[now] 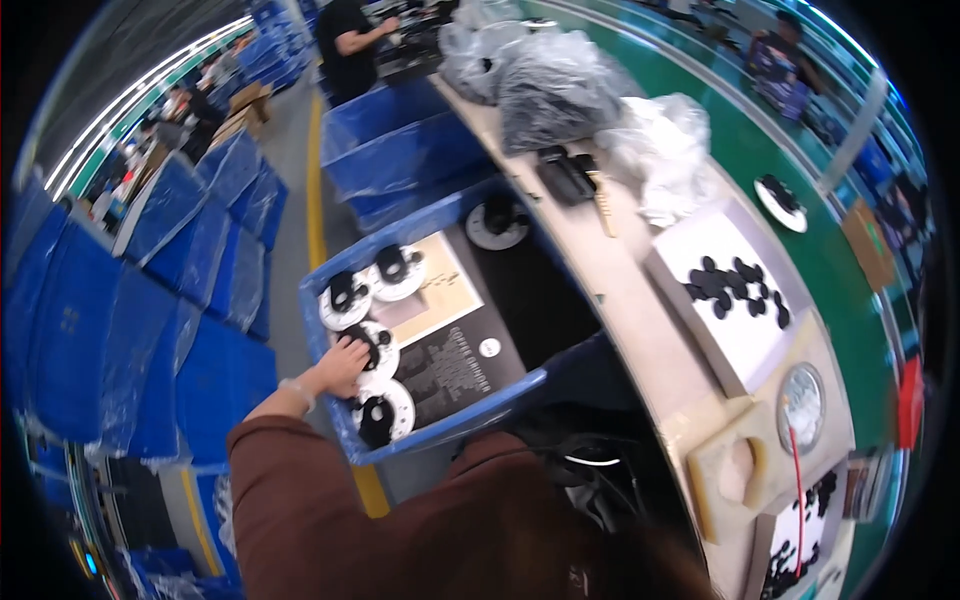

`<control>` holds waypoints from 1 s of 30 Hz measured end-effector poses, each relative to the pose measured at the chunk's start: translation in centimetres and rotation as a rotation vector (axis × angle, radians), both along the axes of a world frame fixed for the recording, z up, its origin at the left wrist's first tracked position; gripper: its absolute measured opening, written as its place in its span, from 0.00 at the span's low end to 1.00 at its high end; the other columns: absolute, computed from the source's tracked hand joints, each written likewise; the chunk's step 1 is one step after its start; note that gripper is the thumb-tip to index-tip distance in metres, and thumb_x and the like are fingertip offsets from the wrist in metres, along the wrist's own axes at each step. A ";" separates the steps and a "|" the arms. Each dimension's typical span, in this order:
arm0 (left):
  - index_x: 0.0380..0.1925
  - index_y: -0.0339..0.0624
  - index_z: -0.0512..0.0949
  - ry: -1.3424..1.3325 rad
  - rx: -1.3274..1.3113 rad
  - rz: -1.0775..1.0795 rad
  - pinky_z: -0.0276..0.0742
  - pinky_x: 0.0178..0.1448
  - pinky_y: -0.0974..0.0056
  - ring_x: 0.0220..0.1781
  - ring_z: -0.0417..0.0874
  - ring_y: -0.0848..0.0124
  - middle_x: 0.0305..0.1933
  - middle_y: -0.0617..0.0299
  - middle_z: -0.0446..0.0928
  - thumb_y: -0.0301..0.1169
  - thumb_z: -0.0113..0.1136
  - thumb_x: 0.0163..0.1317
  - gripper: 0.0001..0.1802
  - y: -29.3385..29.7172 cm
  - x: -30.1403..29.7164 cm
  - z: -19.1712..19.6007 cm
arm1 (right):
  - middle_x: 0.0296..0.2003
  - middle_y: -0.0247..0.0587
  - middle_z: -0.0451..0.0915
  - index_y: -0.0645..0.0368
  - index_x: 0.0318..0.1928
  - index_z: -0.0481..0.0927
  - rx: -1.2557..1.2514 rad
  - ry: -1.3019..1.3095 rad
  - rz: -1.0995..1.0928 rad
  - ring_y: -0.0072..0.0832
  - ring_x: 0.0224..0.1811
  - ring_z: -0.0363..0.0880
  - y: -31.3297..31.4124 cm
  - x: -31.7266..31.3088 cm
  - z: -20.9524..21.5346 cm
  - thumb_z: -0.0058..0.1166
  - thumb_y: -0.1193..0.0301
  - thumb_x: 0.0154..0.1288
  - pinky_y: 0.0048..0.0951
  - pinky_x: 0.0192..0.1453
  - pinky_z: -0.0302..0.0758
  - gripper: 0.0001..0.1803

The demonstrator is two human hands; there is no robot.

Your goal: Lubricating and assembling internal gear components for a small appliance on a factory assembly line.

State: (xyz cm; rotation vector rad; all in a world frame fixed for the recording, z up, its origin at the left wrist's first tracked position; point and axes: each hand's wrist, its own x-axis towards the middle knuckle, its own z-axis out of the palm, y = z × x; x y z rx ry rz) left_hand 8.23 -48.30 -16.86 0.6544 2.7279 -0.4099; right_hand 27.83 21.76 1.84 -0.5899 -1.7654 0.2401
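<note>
My left hand [343, 367] reaches into a blue plastic bin [452, 425], with its fingers curled over the black part of a white disc [383, 372]. More white discs with black fittings lie along that side of the bin: one disc [348, 317] just beyond my hand, another disc [398, 290] farther off, and a nearer disc [402, 410]. A disc [497, 240] sits alone in the far right corner. Under them is a dark printed cardboard sheet [450, 375] with a beige panel [432, 285]. My right hand is out of view.
A long workbench [640, 340] runs along the right, bearing plastic bags [560, 80], a tray of black parts [690, 265] and a yellowish block with a round hole [705, 480]. A green conveyor [740, 140] passes behind it. Stacked blue bins [225, 390] stand left; a person [345, 45] works ahead.
</note>
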 end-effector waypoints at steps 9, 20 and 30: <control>0.28 0.40 0.68 0.568 0.444 -0.023 0.57 0.47 0.57 0.40 0.66 0.58 0.35 0.53 0.65 0.41 0.62 0.23 0.27 4.9 -6.9 8.9 | 0.23 0.46 0.76 0.69 0.28 0.77 -0.268 0.063 0.152 0.28 0.26 0.74 -3.4 -1.7 0.6 0.44 0.68 0.62 0.26 0.29 0.72 0.15; 0.31 0.38 0.71 0.438 1.100 -0.810 0.56 0.45 0.59 0.39 0.65 0.59 0.34 0.56 0.64 0.42 0.63 0.24 0.30 40.7 -10.1 20.4 | 0.12 0.38 0.73 0.62 0.16 0.74 -0.397 -0.212 0.678 0.26 0.14 0.71 -10.1 -11.3 1.9 0.48 0.79 0.50 0.22 0.20 0.64 0.09; 0.23 0.39 0.75 0.002 1.000 -1.019 0.58 0.48 0.59 0.40 0.65 0.62 0.32 0.59 0.66 0.48 0.62 0.40 0.22 47.8 -11.1 19.6 | 0.21 0.36 0.76 0.61 0.40 0.76 -0.488 -0.484 0.441 0.16 0.21 0.73 -9.3 -12.6 -0.7 0.52 0.78 0.53 0.15 0.20 0.63 0.11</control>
